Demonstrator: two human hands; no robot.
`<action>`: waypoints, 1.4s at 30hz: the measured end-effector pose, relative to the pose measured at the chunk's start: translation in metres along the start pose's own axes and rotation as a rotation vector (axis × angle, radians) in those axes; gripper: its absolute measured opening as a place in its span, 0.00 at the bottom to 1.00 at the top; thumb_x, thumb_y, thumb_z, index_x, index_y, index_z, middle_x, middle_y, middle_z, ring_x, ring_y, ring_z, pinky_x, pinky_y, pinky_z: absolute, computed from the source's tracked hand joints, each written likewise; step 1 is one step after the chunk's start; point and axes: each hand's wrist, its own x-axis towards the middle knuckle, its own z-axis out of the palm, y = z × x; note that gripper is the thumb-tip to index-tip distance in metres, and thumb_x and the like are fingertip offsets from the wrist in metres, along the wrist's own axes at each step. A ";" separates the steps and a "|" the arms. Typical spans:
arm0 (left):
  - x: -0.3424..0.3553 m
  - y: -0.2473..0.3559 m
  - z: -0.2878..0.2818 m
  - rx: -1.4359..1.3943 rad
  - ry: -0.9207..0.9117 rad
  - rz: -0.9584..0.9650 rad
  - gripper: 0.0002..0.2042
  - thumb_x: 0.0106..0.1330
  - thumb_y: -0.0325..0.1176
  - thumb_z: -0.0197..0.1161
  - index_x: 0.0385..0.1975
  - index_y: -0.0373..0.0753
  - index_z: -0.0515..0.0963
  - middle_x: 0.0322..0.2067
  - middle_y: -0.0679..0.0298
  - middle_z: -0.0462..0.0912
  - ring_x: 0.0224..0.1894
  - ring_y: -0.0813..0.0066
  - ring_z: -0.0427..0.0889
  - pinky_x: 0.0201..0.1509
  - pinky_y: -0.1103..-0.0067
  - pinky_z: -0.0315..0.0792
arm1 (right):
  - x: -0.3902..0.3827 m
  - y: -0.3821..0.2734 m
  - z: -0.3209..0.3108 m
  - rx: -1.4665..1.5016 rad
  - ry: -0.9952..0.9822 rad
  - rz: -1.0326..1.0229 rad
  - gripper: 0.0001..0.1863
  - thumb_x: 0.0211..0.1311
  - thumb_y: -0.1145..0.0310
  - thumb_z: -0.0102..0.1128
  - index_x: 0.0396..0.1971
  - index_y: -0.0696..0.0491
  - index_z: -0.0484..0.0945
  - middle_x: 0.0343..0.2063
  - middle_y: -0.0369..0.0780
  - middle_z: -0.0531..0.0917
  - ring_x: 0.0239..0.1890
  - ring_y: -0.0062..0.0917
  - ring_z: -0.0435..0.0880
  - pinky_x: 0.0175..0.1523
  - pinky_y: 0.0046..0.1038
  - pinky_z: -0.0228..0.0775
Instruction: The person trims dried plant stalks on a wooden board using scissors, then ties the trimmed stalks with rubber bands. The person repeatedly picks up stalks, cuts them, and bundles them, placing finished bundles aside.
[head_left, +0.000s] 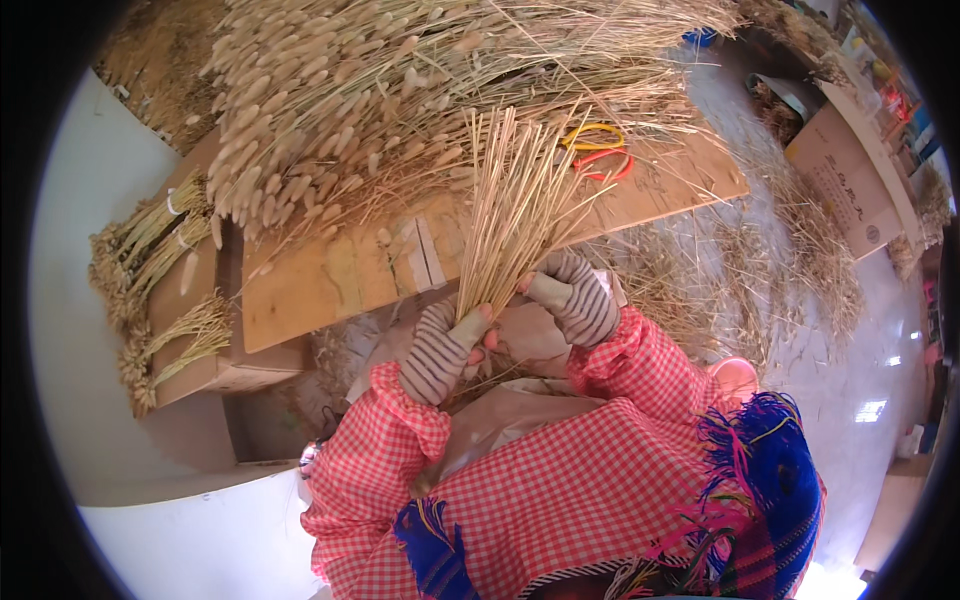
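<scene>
Between my two hands a bundle of dried straw-coloured stalks [515,200] stands up, its stems fanning out toward the top. My left hand [440,350], in a grey-and-brown striped fingerless glove, is closed round the bundle's lower left side. From the right, my right hand [578,300], gloved alike, presses its thumb and fingers against the lower stems. Whatever hangs below the hands is mostly hidden. Just beyond the bundle lie scissors with one yellow and one red handle [595,127], their blades covered by stalks.
A wooden board [310,290] bears a thick heap of fluffy-headed dried grass [320,110]. At left, tied bundles [180,235] rest on a cardboard box [275,370]. Loose straw [680,280] litters the floor at right, near another carton [840,185].
</scene>
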 end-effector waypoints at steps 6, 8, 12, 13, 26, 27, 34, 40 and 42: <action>-0.002 -0.003 -0.006 0.075 0.063 0.022 0.12 0.66 0.41 0.60 0.39 0.39 0.78 0.21 0.72 0.74 0.18 0.91 0.64 0.20 0.93 0.57 | 0.008 -0.005 -0.031 0.164 0.207 -0.178 0.16 0.59 0.63 0.62 0.41 0.59 0.77 0.37 0.42 0.84 0.35 0.25 0.84 0.41 0.28 0.79; -0.001 -0.004 -0.005 0.081 0.059 0.039 0.12 0.66 0.42 0.60 0.38 0.38 0.78 0.21 0.73 0.73 0.18 0.91 0.64 0.20 0.93 0.57 | 0.008 -0.007 -0.033 0.253 0.198 -0.246 0.17 0.58 0.61 0.62 0.41 0.59 0.77 0.35 0.42 0.84 0.34 0.26 0.84 0.39 0.28 0.80; 0.003 -0.006 0.000 0.087 0.031 0.048 0.13 0.67 0.43 0.59 0.37 0.38 0.78 0.20 0.73 0.73 0.18 0.91 0.64 0.20 0.93 0.56 | 0.004 -0.008 -0.027 -0.043 0.101 -0.066 0.13 0.58 0.62 0.60 0.29 0.58 0.79 0.23 0.39 0.82 0.22 0.23 0.81 0.34 0.23 0.76; 0.002 -0.006 0.000 0.072 0.032 0.003 0.13 0.67 0.43 0.59 0.37 0.38 0.78 0.20 0.73 0.73 0.18 0.91 0.64 0.20 0.93 0.56 | 0.003 -0.007 -0.026 -0.076 0.135 -0.091 0.12 0.58 0.63 0.60 0.27 0.58 0.79 0.22 0.39 0.82 0.22 0.22 0.81 0.33 0.23 0.76; 0.003 -0.010 -0.006 0.174 0.011 0.052 0.11 0.68 0.40 0.58 0.38 0.39 0.77 0.21 0.75 0.73 0.20 0.93 0.67 0.20 0.94 0.58 | -0.001 0.002 -0.045 0.089 0.177 -0.186 0.11 0.63 0.61 0.59 0.36 0.52 0.77 0.30 0.35 0.82 0.23 0.18 0.77 0.32 0.23 0.73; 0.002 -0.010 -0.007 0.169 0.016 0.039 0.11 0.68 0.40 0.58 0.39 0.38 0.77 0.22 0.75 0.74 0.21 0.92 0.67 0.20 0.94 0.58 | 0.000 0.004 -0.044 0.215 0.165 -0.140 0.10 0.62 0.62 0.59 0.35 0.53 0.77 0.29 0.36 0.81 0.23 0.20 0.78 0.30 0.23 0.73; -0.002 -0.009 -0.007 0.162 0.034 0.014 0.12 0.67 0.41 0.59 0.40 0.39 0.78 0.23 0.74 0.74 0.22 0.92 0.68 0.21 0.94 0.59 | 0.016 -0.006 -0.081 0.693 0.274 -0.239 0.08 0.62 0.66 0.57 0.30 0.54 0.72 0.25 0.37 0.76 0.25 0.25 0.77 0.30 0.26 0.74; 0.001 -0.007 -0.007 0.126 0.050 0.012 0.11 0.67 0.39 0.60 0.39 0.38 0.77 0.22 0.73 0.74 0.21 0.91 0.68 0.20 0.92 0.58 | 0.013 -0.008 -0.075 0.315 0.379 -0.257 0.09 0.60 0.64 0.62 0.34 0.52 0.77 0.27 0.35 0.80 0.26 0.20 0.79 0.31 0.24 0.74; 0.004 -0.010 -0.003 0.111 0.036 0.038 0.10 0.67 0.39 0.59 0.38 0.38 0.77 0.22 0.73 0.73 0.21 0.91 0.68 0.20 0.92 0.59 | 0.005 0.003 -0.050 -0.019 0.238 -0.169 0.10 0.59 0.62 0.63 0.30 0.55 0.78 0.22 0.36 0.80 0.21 0.21 0.78 0.28 0.23 0.72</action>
